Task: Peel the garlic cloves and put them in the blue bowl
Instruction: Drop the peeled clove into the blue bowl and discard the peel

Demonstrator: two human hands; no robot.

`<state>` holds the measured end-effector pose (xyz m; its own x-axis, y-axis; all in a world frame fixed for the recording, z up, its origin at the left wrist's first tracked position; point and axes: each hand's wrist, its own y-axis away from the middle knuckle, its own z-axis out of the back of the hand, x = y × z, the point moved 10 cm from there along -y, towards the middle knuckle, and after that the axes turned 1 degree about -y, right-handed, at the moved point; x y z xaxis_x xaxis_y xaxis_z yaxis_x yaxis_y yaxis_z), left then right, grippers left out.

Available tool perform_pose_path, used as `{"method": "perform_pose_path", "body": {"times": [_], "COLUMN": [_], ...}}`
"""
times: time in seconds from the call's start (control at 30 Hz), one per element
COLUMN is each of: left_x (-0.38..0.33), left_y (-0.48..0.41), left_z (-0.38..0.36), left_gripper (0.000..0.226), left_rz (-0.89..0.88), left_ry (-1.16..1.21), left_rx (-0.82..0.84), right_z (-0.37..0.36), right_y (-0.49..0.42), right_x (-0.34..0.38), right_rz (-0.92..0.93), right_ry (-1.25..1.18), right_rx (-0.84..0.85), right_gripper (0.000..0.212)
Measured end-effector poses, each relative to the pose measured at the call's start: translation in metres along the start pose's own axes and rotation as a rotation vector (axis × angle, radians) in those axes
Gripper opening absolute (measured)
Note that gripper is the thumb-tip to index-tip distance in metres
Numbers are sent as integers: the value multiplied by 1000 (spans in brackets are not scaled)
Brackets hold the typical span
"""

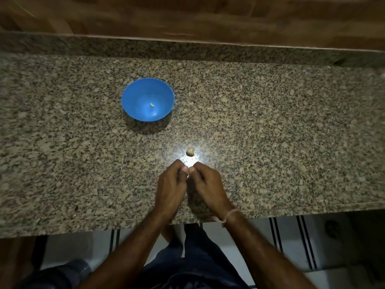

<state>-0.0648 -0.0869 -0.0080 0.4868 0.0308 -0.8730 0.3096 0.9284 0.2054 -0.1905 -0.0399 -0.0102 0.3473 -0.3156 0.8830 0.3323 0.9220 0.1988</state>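
Granite counter [270,122]: near its front edge the left hand [170,184] and right hand [206,182] pinch a mostly hidden clove [188,169]; a second clove [190,151] lies just beyond, a peeled clove [152,104] in the blue bowl [133,94]. A slipping pinch could shoot it over the edge.

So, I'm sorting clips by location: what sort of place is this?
Probably a home kitchen: a speckled granite countertop backed by wood panelling, a blue bowl holding one peeled clove, an unpeeled clove lying on the counter, and tiled floor below its edge.
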Motion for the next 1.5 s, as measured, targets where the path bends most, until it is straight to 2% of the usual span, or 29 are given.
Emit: {"method": "perform_pose_path", "body": {"times": [0.07, 0.2, 0.3, 0.37, 0.4, 0.47, 0.53, 0.57, 0.6, 0.63, 0.7, 0.73, 0.77, 0.8, 0.83, 0.9, 0.93, 0.97, 1.0, 1.07, 1.13, 1.27, 1.37, 1.43, 1.5], "left_x": [-2, 15, -1, -17, -14, 7, 21, 19, 11, 0, -21, -25, -24, -14, -3, 29, 37, 35, 27, 3, -10, -6, -6, -13, -20], "left_y": [0, -7, -4, 0, -3, -10, -7, -8, -11, -14, -8, -5, -5, -9, -14, -13, -8, -7, -9, -12, -12, -13, -10, -9, -8], "left_z": [-2, -9, -1, 6, 6, -4, -17, -16, -9, 0, 16, 18, 17, 14, 8, -9, -15, -15, -13, 4, 13, 17, 17, 17, 16], "left_gripper": [31, 31, 31, 32, 32, 35, 38, 37, 37, 35, 30, 29, 29, 30, 32, 36, 37, 37, 38, 35, 30, 29, 29, 27, 24], "left_rz": [-3, 149, 40, -64, -30, 204, 459, 451, 341, 155, -180, -236, -235, -159, -40, 364, 496, 495, 399, 97, -58, -66, -84, -137, -186], "left_ry": [-9, 127, 82, 45, 59, 233, 420, 410, 315, 165, -128, -163, -156, -91, 11, 295, 352, 344, 282, 101, 26, 39, -1, -39, -77], "left_rx": [32, 123, 85, 53, 61, 145, 259, 273, 245, 174, 23, -9, -7, 25, 84, 225, 279, 302, 300, 180, 109, 83, 86, 85, 94], "right_z": [-4, -2, -4, -14, -14, -7, 4, 3, 0, -4, -30, -40, -45, -42, -35, -11, -7, -5, -5, -14, -24, -12, -5, -5, -12], "right_y": [1, 6, 1, 2, 2, -3, -5, -4, -5, -8, -4, 2, 6, 5, -1, -5, -5, -5, -5, -5, 0, -7, -8, -9, -9], "right_x": [-4, 3, 1, -3, -1, 5, 12, 12, 12, 6, -17, -25, -26, -23, -19, -1, 5, 8, 9, -3, -12, -7, -7, -7, -17], "right_rz": [-79, -57, -156, -331, -344, -170, 29, 47, 26, -83, -470, -615, -684, -620, -476, -125, -16, 19, -19, -241, -407, -218, -171, -199, -337], "right_ry": [-70, -75, -211, -368, -394, -266, 22, 45, -18, -218, -611, -695, -750, -683, -568, -155, -25, -10, -85, -406, -602, -407, -334, -347, -495], "right_rx": [50, 17, 62, 144, 136, 41, -49, -35, 7, 49, 198, 252, 270, 242, 191, 51, 18, -4, -12, 52, 108, 39, -28, -31, -10], "right_gripper": [34, 32, 36, 33, 32, 32, 32, 32, 33, 34, 35, 35, 36, 35, 34, 32, 32, 32, 33, 34, 31, 36, 35, 34, 35]}}
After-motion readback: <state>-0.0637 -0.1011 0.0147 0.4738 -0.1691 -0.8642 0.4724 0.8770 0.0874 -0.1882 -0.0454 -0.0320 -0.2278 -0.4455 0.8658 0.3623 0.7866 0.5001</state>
